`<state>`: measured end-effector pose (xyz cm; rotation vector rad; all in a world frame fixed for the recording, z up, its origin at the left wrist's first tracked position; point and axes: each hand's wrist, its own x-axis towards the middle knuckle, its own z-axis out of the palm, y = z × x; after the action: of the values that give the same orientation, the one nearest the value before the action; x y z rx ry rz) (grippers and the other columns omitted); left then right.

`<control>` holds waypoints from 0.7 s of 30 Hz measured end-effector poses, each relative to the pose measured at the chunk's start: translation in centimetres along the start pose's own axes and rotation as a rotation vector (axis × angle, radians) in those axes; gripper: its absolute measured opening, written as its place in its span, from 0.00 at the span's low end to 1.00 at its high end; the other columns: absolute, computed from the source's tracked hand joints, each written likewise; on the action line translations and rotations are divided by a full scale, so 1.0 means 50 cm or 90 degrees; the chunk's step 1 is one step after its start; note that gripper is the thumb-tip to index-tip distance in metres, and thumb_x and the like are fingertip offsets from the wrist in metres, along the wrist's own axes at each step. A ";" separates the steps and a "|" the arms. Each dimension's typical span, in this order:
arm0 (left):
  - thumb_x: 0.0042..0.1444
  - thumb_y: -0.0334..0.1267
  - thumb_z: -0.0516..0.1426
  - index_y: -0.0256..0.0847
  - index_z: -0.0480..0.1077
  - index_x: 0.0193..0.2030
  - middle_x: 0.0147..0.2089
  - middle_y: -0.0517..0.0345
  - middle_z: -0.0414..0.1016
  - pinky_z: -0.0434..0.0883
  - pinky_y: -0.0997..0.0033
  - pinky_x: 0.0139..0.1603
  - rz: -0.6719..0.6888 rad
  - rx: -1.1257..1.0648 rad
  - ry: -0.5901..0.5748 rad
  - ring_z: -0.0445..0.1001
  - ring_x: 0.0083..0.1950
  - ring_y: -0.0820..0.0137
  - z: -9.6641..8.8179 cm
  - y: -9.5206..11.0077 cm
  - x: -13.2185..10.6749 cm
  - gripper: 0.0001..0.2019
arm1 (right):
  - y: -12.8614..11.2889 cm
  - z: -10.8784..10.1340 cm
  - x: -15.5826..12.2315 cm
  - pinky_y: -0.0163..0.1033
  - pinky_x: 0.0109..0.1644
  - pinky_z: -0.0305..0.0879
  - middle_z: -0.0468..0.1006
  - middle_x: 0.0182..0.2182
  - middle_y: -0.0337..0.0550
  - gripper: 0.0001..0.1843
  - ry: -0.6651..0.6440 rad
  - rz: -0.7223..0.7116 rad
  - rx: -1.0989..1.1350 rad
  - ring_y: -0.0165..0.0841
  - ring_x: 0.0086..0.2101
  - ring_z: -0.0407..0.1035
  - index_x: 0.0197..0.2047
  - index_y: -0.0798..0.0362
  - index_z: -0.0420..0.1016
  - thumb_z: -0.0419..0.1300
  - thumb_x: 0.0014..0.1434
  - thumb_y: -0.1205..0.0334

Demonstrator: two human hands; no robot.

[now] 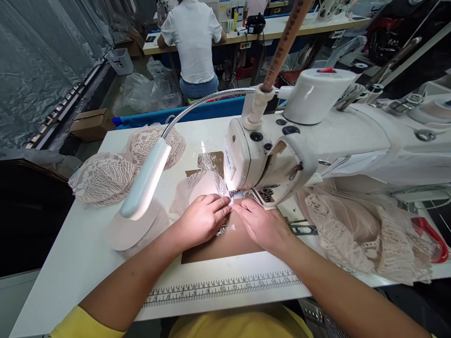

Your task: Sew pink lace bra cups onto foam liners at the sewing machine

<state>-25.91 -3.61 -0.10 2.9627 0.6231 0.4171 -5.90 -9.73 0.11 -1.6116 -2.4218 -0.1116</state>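
Under the lit head of a white sewing machine [244,157], a pale lace-covered bra cup [203,186] lies with its edge by the presser foot [238,194]. My left hand [202,219] is closed on the lace left of the needle area, fingers pressed together. From the right, my right hand [262,224] pinches the edge of the same piece, its fingertips almost meeting the left ones. Both hands rest over a brown board [232,241] on the machine bed. The needle and the exact stitch spot are hidden by fingers and glare.
Lace bra cups [104,178] and a plain pale cup [134,225] lie at left. A bendy lamp [146,180] arches over them. More lace pieces [366,230] and red-handled scissors [437,241] are at right. A printed ruler [221,287] runs along the front. Another person [193,42] sits beyond.
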 end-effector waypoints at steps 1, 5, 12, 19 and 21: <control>0.65 0.36 0.48 0.35 0.70 0.55 0.57 0.49 0.72 0.71 0.57 0.50 -0.004 -0.001 0.000 0.69 0.53 0.59 0.000 -0.003 0.001 0.16 | -0.001 0.001 0.001 0.39 0.30 0.50 0.75 0.33 0.45 0.22 -0.002 0.005 -0.006 0.33 0.29 0.61 0.50 0.52 0.76 0.49 0.57 0.74; 0.65 0.37 0.48 0.37 0.70 0.56 0.58 0.47 0.71 0.70 0.55 0.51 -0.035 -0.017 0.015 0.68 0.53 0.58 -0.002 -0.017 0.005 0.17 | 0.001 0.006 0.002 0.39 0.30 0.50 0.75 0.34 0.45 0.22 -0.006 0.018 -0.006 0.33 0.29 0.62 0.51 0.51 0.76 0.50 0.57 0.72; 0.63 0.38 0.49 0.37 0.69 0.55 0.54 0.43 0.72 0.68 0.54 0.53 -0.094 -0.024 0.041 0.68 0.53 0.57 0.004 -0.040 0.008 0.17 | 0.005 0.007 0.000 0.38 0.29 0.52 0.76 0.32 0.42 0.21 0.015 0.015 0.020 0.31 0.25 0.62 0.48 0.49 0.77 0.49 0.58 0.73; 0.62 0.36 0.49 0.38 0.69 0.54 0.59 0.44 0.68 0.65 0.51 0.55 -0.191 0.033 0.060 0.64 0.59 0.53 0.010 -0.055 -0.001 0.17 | 0.008 0.015 0.000 0.37 0.33 0.58 0.77 0.33 0.43 0.18 0.049 -0.023 0.046 0.33 0.32 0.68 0.48 0.54 0.77 0.48 0.62 0.70; 0.62 0.37 0.49 0.38 0.69 0.54 0.59 0.45 0.68 0.65 0.51 0.56 -0.219 0.038 0.058 0.63 0.60 0.54 0.010 -0.058 -0.001 0.17 | 0.011 0.018 -0.001 0.37 0.34 0.60 0.78 0.34 0.44 0.18 0.050 -0.034 0.045 0.34 0.33 0.69 0.48 0.55 0.77 0.48 0.63 0.69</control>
<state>-26.92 -0.98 -1.01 2.8201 1.1480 0.5093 -5.53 -9.40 -0.83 -1.4855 -2.3817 -0.0946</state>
